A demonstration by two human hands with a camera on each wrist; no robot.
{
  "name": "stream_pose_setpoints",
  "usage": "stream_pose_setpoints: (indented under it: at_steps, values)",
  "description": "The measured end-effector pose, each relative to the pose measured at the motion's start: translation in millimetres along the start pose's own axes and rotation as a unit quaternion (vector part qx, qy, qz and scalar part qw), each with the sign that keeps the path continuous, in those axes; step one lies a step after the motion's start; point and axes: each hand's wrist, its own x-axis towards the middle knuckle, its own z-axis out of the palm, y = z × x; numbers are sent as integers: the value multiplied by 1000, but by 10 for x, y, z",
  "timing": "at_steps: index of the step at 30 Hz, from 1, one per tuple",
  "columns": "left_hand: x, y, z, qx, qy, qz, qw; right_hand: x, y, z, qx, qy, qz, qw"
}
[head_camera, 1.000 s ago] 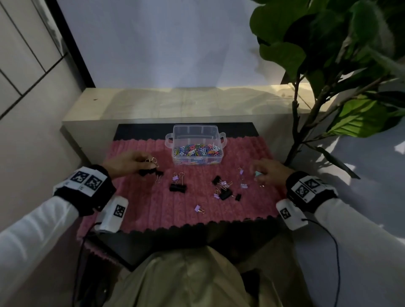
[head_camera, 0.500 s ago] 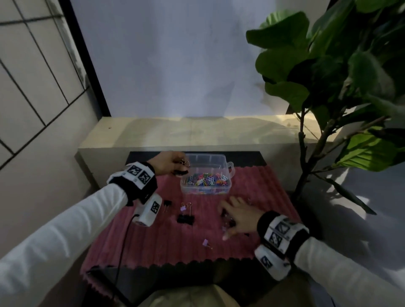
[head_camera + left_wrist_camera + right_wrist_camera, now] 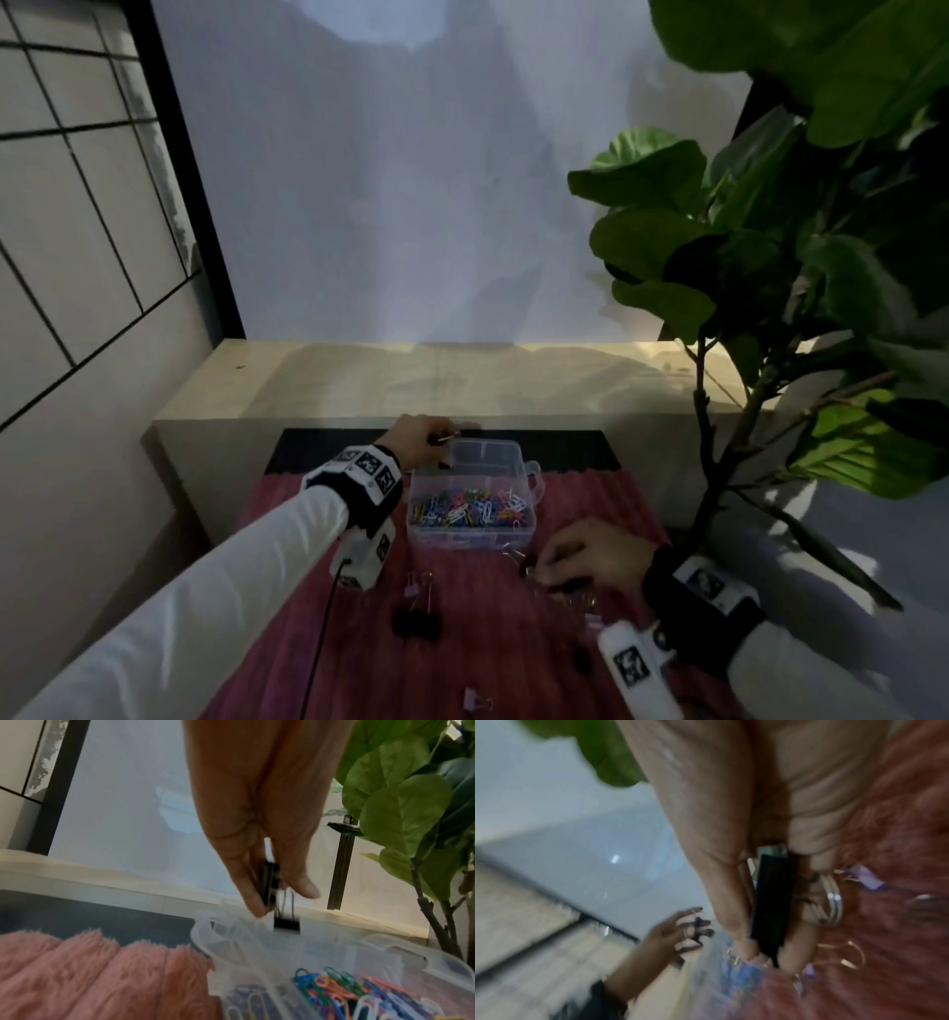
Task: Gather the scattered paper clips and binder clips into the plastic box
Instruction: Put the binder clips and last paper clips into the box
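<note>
The clear plastic box (image 3: 529, 475) stands on the pink fluffy mat (image 3: 488, 642), with several coloured paper clips (image 3: 470, 509) inside. My left hand (image 3: 426, 442) hovers over the box's far left corner and pinches black binder clips (image 3: 267, 888); one black clip (image 3: 286, 924) hangs below the fingers, just above the box rim (image 3: 205, 931). My right hand (image 3: 580, 560) is on the mat right of the box's front and grips a large black binder clip (image 3: 772, 902) along with silver wire handles (image 3: 832, 900). Loose clips lie nearby: a black one (image 3: 417, 622) and a purple one (image 3: 475, 700).
A pale wooden ledge (image 3: 411, 380) runs behind the mat, under a white wall. A large leafy plant (image 3: 801, 246) rises at the right, its stem (image 3: 703, 462) close to the mat's right edge. Small purple clips (image 3: 864, 878) lie by my right fingers.
My left hand carried its clips from the mat up and over the box's left corner. My right hand moved left onto the clip pile and closed on a black binder clip.
</note>
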Motion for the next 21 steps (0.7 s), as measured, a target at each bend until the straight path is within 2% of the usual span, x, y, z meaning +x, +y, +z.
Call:
stream_pose_setpoints:
  at_steps: [2, 5, 8, 10, 12, 15, 17, 21]
  values:
    - [-50, -13, -36, -44, -25, 8, 999, -16, -27, -92, 79, 15, 14, 997]
    - [-239, -96, -148, -73, 24, 22, 997, 18, -65, -216, 208, 40, 44, 976]
    - [-541, -223, -300, -116, 45, 46, 991, 138, -176, -397, 242, 49, 52, 968]
    - [-780, -318, -369, -133, 14, 51, 990, 316, -282, -525, 250, 47, 42, 966]
    - [-1012, -418, -387, -102, -19, 40, 994, 543, -389, -580, 232, 45, 37, 971]
    - [-1279, -571, -324, -52, -52, 25, 997, 898, -443, -513, 196, 77, 36, 977]
    - [-1396, -642, -238, -48, -82, 26, 995, 1023, -434, -417, 221, 103, 38, 969]
    - [-1588, -761, -117, -85, -127, 8, 988, 979, -385, -375, 289, 107, 29, 951]
